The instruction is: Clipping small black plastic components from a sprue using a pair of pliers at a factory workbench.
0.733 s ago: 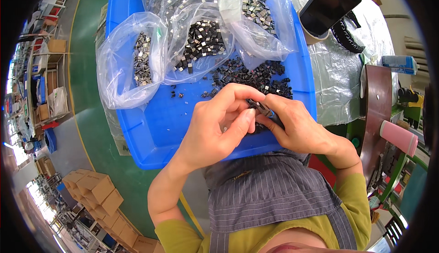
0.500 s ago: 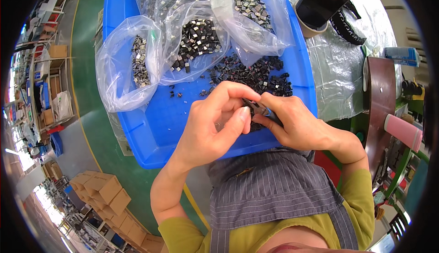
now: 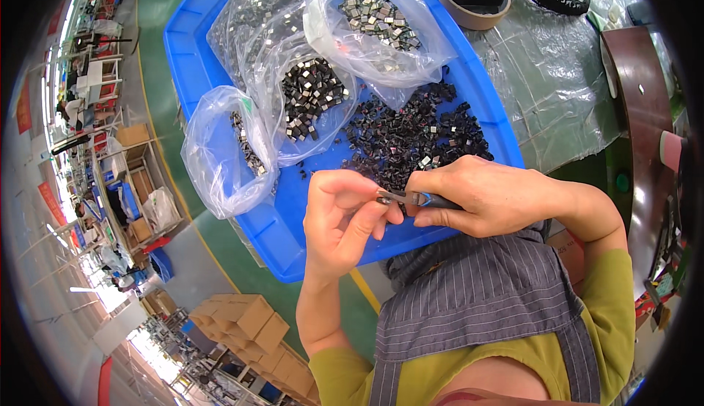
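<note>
While both hands meet over the near edge of a blue tray (image 3: 220, 68), a slim tool (image 3: 414, 199) — tweezers or small pliers, the view is too fine to say — lies nearly level, its long axis running left to right and its metal tip pointing toward the person's left. The right hand (image 3: 491, 197) is curled shut around the tool's handle end, fingers wrapped over it. The left hand (image 3: 341, 219) is half closed, thumb and forefinger pinched together at the tool's tip, seemingly on a tiny part too small to make out. The tool thus bridges the two hands, touching both, just above the tray's front rim.

Behind them in the tray, a loose heap of small dark parts (image 3: 414, 138) lies beside three clear plastic bags (image 3: 220, 149) of similar pieces — some dark, some silvery. The tray rests on a bench covered with clear plastic sheeting (image 3: 557, 76). Below to the left, a green workshop floor, stacked cardboard boxes (image 3: 246, 322) and shelving stretch away.
</note>
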The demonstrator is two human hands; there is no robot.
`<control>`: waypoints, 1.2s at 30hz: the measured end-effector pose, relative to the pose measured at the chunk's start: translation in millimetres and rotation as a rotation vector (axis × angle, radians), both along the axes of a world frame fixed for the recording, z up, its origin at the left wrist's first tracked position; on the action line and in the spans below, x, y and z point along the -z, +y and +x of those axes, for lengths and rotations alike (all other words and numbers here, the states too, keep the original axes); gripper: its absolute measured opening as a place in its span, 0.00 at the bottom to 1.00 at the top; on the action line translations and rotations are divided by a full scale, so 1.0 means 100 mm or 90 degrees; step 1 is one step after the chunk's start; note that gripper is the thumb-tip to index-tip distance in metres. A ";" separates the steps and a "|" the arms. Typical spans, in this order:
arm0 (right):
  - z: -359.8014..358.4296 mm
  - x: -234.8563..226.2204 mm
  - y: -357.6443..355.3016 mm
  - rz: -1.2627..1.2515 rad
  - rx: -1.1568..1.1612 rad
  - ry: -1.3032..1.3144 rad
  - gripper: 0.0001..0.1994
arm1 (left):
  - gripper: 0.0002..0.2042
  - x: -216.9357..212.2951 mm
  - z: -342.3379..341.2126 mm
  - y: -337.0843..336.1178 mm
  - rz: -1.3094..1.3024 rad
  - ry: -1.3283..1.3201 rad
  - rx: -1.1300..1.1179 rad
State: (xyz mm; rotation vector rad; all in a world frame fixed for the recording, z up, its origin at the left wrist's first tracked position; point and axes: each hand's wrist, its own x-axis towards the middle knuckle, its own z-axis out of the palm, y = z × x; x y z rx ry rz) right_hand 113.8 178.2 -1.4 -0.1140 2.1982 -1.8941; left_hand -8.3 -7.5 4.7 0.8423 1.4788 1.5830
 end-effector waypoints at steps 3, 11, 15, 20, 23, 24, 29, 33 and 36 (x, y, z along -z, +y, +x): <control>0.01 0.02 -0.01 -0.001 0.013 0.014 0.12 | 0.09 -0.01 0.00 0.02 0.010 -0.002 -0.010; -0.01 0.04 -0.05 0.055 0.072 0.013 0.12 | 0.08 0.02 -0.02 0.05 0.080 -0.005 -0.043; -0.01 0.03 -0.05 0.070 0.076 0.004 0.11 | 0.08 0.00 -0.03 0.01 0.031 -0.039 -0.052; -0.02 0.02 -0.05 0.080 0.071 0.017 0.11 | 0.07 0.02 0.00 0.03 0.017 -0.007 -0.085; -0.03 0.02 -0.05 0.043 0.074 0.027 0.11 | 0.07 0.02 0.00 0.02 0.010 -0.003 -0.076; -0.04 -0.01 -0.04 0.049 0.057 0.000 0.11 | 0.07 0.02 0.00 0.02 0.009 -0.003 -0.076; -0.03 0.02 -0.04 0.046 0.054 0.006 0.12 | 0.06 0.02 0.01 0.03 -0.015 -0.066 -0.076; -0.04 0.00 -0.04 0.049 0.043 -0.022 0.13 | 0.07 0.03 0.00 0.03 -0.016 -0.080 -0.073; -0.04 -0.01 -0.04 0.054 0.029 -0.043 0.13 | 0.06 0.04 0.01 0.03 -0.003 -0.067 -0.073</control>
